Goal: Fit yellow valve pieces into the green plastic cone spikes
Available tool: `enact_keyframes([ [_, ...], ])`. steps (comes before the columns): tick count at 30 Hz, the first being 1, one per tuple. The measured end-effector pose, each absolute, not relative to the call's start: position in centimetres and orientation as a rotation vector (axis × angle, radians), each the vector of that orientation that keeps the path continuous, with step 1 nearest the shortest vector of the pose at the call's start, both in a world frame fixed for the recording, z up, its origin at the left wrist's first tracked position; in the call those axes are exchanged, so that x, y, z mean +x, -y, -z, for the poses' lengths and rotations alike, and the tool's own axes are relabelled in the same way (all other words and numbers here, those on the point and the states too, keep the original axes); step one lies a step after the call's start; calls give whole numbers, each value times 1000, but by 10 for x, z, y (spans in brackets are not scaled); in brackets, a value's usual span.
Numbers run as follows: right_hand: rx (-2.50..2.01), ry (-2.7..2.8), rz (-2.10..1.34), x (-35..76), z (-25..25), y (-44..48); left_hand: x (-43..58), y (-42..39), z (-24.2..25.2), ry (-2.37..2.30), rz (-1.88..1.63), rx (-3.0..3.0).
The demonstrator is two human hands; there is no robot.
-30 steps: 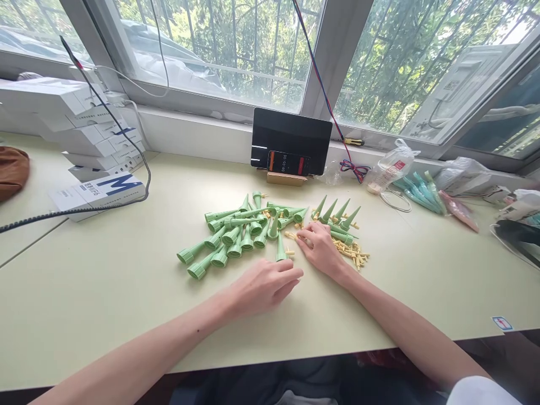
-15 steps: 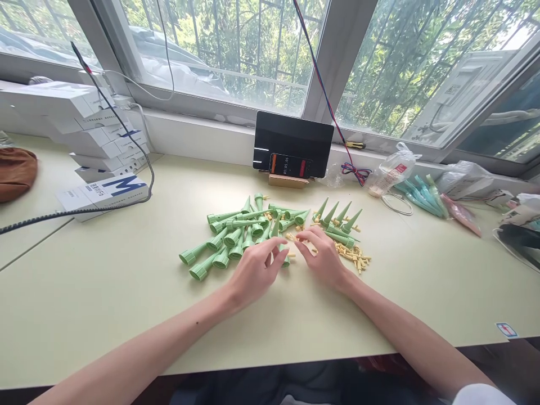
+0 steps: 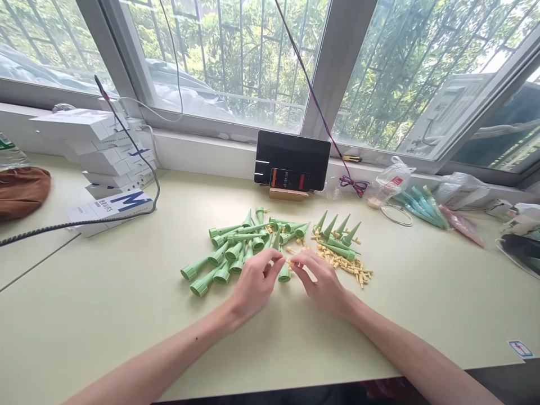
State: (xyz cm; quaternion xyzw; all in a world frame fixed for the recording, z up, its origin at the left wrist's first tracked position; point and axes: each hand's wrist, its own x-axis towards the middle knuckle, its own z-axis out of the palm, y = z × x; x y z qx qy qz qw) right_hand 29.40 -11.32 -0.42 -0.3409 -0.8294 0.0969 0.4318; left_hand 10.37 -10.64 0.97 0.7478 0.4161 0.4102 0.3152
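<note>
Many green cone-shaped pieces lie in a pile at the middle of the table, beyond and left of my left hand. Its thumb and fingertips are pinched on something too small to make out. Close on the right, my right hand pinches a small yellow piece at its fingertips. The two sets of fingertips almost meet. Just beneath them sits a green cone, partly covered. Several green cones stand upright at the right, with a heap of small yellow pieces in front of them.
A black tablet with a phone leans on a small stand at the back. White boxes are stacked at the left beside a black cable. Plastic bags and a brown pouch lie at the sides.
My fingertips have come closer together, and those of my right hand have closed in a pinch. The whole view has shifted, so the table sits slightly lower.
</note>
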Motion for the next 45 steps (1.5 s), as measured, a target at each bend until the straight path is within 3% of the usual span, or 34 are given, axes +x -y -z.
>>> enact_keyframes([
  [29, -757, 2015, -234, 294, 6, 107, 104, 104, -2, -1143, -1101, 2054],
  [45, -1179, 1506, -522, 318, 4, 90, 101, 102, -2, -1194, -1062, 2036],
])
